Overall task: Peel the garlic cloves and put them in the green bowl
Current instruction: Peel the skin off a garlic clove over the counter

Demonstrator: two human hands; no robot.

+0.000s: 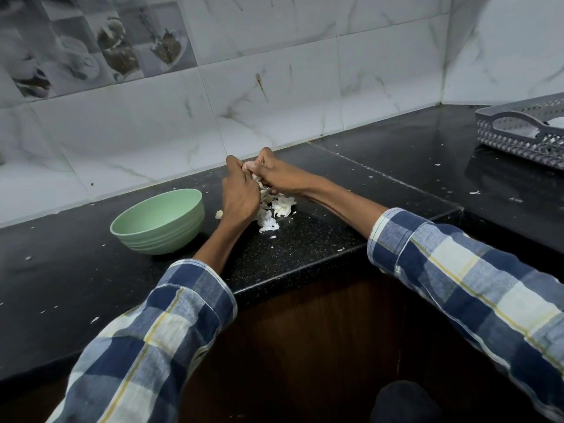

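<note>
At frame centre, the left hand (239, 196) and right hand (276, 175) pinch a pale garlic clove (248, 166), seemingly mid-peel; next comes dropping it into the pale green plastic bowl (157, 222), lower left.

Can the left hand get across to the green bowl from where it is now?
Probably yes. The green bowl stands just left of the left hand, with only bare counter between them. But both hands are pinching a garlic clove, so the left hand must let go first.

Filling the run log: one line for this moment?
step: peeling | both hands pinch garlic clove | peels on counter | green bowl left
</note>
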